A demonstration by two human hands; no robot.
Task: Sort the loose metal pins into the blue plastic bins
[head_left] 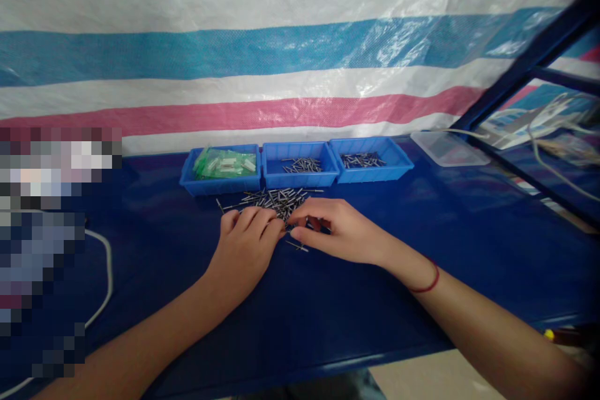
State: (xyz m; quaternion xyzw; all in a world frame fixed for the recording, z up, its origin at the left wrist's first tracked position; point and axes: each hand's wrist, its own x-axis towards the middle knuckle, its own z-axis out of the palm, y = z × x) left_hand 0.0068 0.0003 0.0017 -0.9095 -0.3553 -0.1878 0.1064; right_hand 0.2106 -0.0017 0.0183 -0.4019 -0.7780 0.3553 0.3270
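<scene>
A loose pile of thin silvery metal pins (276,199) lies on the dark blue table, just in front of the bins. My left hand (248,234) rests palm down at the near edge of this pile, its fingers curled and the tips mostly hidden. Thumb and forefinger of my right hand (344,231) come close together beside the left forefinger. Whatever sits between those fingertips is too small to make out. A few stray pins (298,246) lie just below the fingertips, and another sticks out left of the pile.
Behind the pile stand three blue bins: the left bin (220,185) holds green-and-clear plastic packets (227,164), the middle bin (300,179) and right bin (375,172) hold pins. A clear plastic lid (450,149) lies right. A white cable (109,262) runs along the left.
</scene>
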